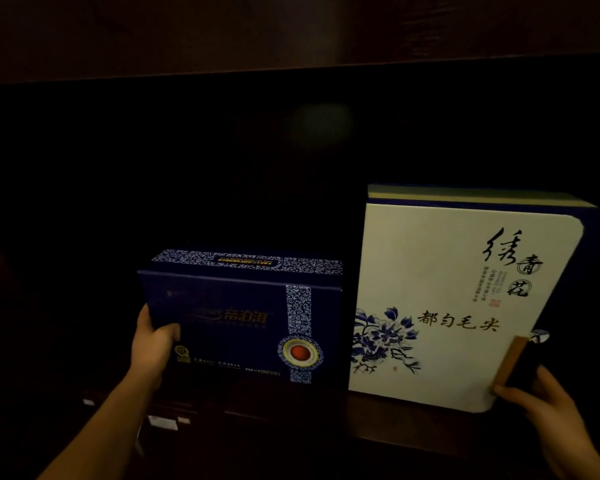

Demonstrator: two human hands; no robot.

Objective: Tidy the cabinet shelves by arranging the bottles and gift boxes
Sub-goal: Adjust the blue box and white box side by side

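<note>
two gift boxes stand upright, side by side, on a dark wooden cabinet shelf [378, 424], and most of the cabinet around them is lost in shadow. the white gift box [458, 306] is the landmark: tall, with a blue floral print at its lower left, black calligraphy at its upper right and a navy border along its top and right edge. just to its left stands the shorter navy gift box [236, 320], with a blue-and-white patterned band down its right side and a round red emblem low on that band; their near edges look close to touching, though the gap is too dark to tell.

the left hand [153, 344] is clamped on the navy box's left edge, thumb across the front face and the fingers hidden behind the box. the right hand [548, 403] sits at the white box's lower right corner, thumb tip on the front face, the fingers wrapped behind the edge and out of sight. a brown clasp strip [510, 362] on that edge is partly covered by the hand.

the shelf's back wall is black and unreadable. below the shelf, left of the white box, a few small pale tags [163, 422] show, too dim to read. both forearms are cut off by the bottom of the view.
</note>
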